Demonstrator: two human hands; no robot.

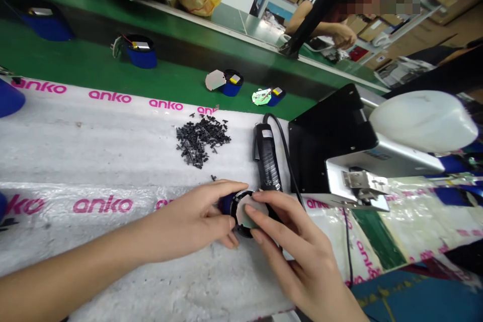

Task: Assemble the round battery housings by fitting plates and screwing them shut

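Both my hands meet over a small round blue-and-black unit (pixel 238 210) lying on the white foam sheet (pixel 94 151). My left hand (pixel 196 221) wraps its fingers round the unit's left side. My right hand (pixel 290 246) presses fingertips on the pale round disc (pixel 249 211) set in the unit's black ring. A pile of several small black plastic parts (pixel 201 141) lies just beyond my hands. A black handheld tool (pixel 267 157) with a cable lies right behind the unit.
A green conveyor belt (pixel 94 63) carries several blue round units (pixel 140 51) with batteries, two beside loose round boards (pixel 261 96). A black-and-metal bench machine (pixel 339 146) stands at the right with a white shade (pixel 422 119). Another person (pixel 324 15) works across the belt.
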